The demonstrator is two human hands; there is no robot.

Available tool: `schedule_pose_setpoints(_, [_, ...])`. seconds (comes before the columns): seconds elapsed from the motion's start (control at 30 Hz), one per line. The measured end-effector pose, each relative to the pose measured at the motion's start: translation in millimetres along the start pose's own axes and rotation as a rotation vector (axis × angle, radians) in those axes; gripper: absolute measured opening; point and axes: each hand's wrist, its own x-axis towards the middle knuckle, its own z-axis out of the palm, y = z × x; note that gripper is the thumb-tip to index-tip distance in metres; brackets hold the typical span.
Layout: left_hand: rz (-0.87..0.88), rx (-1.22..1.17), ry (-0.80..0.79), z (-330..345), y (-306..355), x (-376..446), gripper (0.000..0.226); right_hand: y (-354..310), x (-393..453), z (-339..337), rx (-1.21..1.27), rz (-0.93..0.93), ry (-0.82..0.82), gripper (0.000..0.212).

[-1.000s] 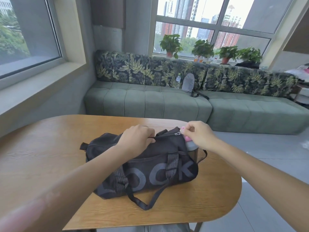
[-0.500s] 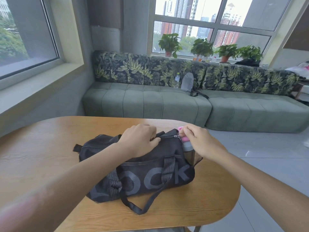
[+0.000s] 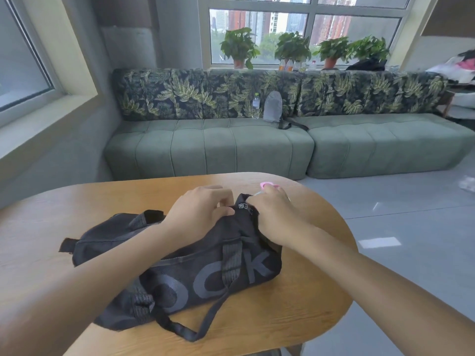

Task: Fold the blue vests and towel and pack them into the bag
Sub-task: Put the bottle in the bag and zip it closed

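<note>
Beyond both hands, a green sofa with leaf-print back cushions under a wide window lined with potted plants; on the sofa seat, a clear bottle beside a grey pouch. Nearer, an oval wooden tabletop carrying a black bag with grey lettering on its side, lying directly beneath both hands and stretching out to the left of them, one strap looped toward the near edge. Left hand curled down on the top of the bag, fingers bunching the fabric just left of the zipper pull. Right hand also curled, gripping the bag's end right beside that pull, fingertips partly hidden. Just past the right hand, a pink cap peeking out, its body hidden. Bag top gathered between the two hands.
</note>
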Motion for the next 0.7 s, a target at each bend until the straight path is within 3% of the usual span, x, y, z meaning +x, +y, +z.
schedule_pose_setpoints(0.07, [0.004, -0.042, 0.017, -0.1, -4.7, -3.4, 0.011, -7.0, 6.1, -4.8, 0.093, 0.012, -0.072, 0.021])
schedule_pose_setpoints(0.17, [-0.004, -0.095, 0.027, -0.3, -9.9, -4.2, 0.010, -4.9, 14.3, -15.2, 0.254, -0.015, -0.241, 0.028])
schedule_pose_setpoints(0.23, [-0.007, -0.115, 0.022, -1.0, -11.7, -3.9, 0.010, -1.3, 17.1, -18.8, 0.361, -0.012, -0.333, 0.017])
schedule_pose_setpoints(0.33, [0.003, -0.121, 0.020, -0.5, -11.9, -3.9, 0.010, 0.6, 18.1, -22.6, 0.286, -0.008, -0.377, 0.012])
schedule_pose_setpoints(0.47, [-0.004, -0.118, 0.023, 0.8, -12.0, -3.9, 0.011, -8.6, 14.9, -19.8, 0.169, 0.024, -0.297, 0.017])
schedule_pose_setpoints(0.7, [-0.012, -0.090, 0.039, -1.4, -16.9, -8.6, 0.013, 13.9, 11.2, -22.4, 0.315, 0.084, -0.182, 0.024])
